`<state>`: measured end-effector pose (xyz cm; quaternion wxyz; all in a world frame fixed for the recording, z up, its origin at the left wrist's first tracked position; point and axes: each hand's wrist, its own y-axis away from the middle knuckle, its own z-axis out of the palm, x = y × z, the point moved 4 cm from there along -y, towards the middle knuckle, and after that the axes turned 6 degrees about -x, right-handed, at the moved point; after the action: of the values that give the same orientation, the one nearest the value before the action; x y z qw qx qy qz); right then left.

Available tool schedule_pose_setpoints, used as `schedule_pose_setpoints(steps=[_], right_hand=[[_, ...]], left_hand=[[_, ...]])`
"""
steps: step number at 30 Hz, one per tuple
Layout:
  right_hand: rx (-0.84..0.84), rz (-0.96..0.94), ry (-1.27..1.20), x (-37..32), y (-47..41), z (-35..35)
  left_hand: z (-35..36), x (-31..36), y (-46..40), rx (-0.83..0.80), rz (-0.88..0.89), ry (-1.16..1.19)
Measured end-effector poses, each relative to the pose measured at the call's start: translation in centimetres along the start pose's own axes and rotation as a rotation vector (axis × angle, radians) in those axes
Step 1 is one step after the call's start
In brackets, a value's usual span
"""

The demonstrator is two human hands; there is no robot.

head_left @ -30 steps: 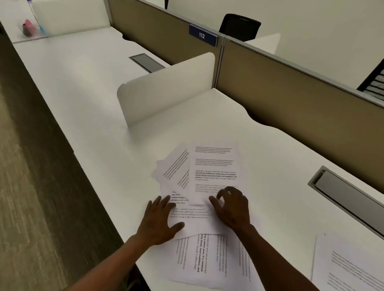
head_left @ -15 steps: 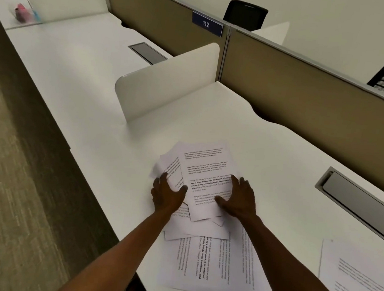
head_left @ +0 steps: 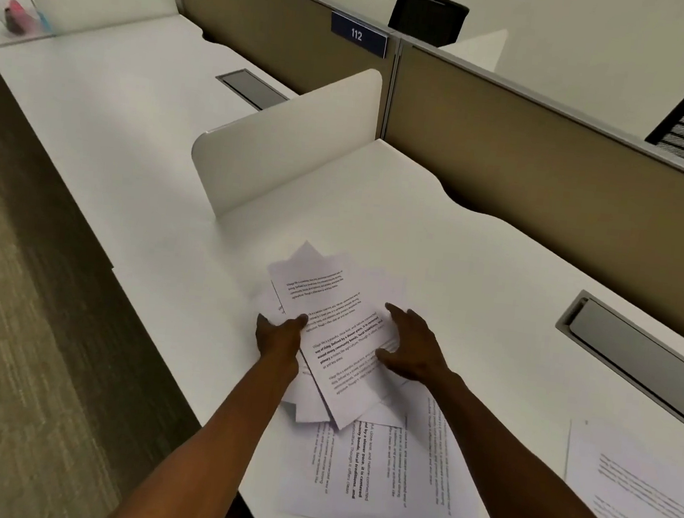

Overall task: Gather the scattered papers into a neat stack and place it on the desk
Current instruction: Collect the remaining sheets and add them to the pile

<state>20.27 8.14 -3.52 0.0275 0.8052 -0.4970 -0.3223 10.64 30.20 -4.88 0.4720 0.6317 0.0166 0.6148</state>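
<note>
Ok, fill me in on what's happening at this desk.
A person is gathering printed papers on a white desk. The left hand grips the left edge of a loose bundle of sheets, and the right hand presses on its right side. The bundle is uneven. More sheets lie flat underneath, and another sheet sits apart on the right.

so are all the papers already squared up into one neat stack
No: the bunch between the left hand and right hand is fanned askew, and other sheets and a sheet lie apart on the desk.

Tan partitions (head_left: 553, 163) back the white desk (head_left: 134, 131), black chairs (head_left: 429, 15) beyond, striped carpet (head_left: 5, 350) left.
</note>
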Motion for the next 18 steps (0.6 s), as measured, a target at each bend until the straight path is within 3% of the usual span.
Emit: schedule_pose_setpoints(steps=[7, 10, 13, 18], right_hand=[[0.067, 0.071, 0.001, 0.1, -1.1, -1.0], [-0.024, 0.119, 0.098, 0.5, -1.6, -0.7], [0.026, 0.108, 0.143, 0.3, -1.8, -0.8], [0.08, 0.099, 0.115, 0.2, -1.9, -0.9]], left_hand=[[-1.7, 0.2, -0.9, 0.061, 0.012, -0.263], [-0.5, 0.3, 0.0, -0.14, 0.022, -0.157], [1.1, 0.0, 1.3, -0.412, 0.01, -0.08], [2.2, 0.0, 1.2, -0.396, 0.001, -0.217]])
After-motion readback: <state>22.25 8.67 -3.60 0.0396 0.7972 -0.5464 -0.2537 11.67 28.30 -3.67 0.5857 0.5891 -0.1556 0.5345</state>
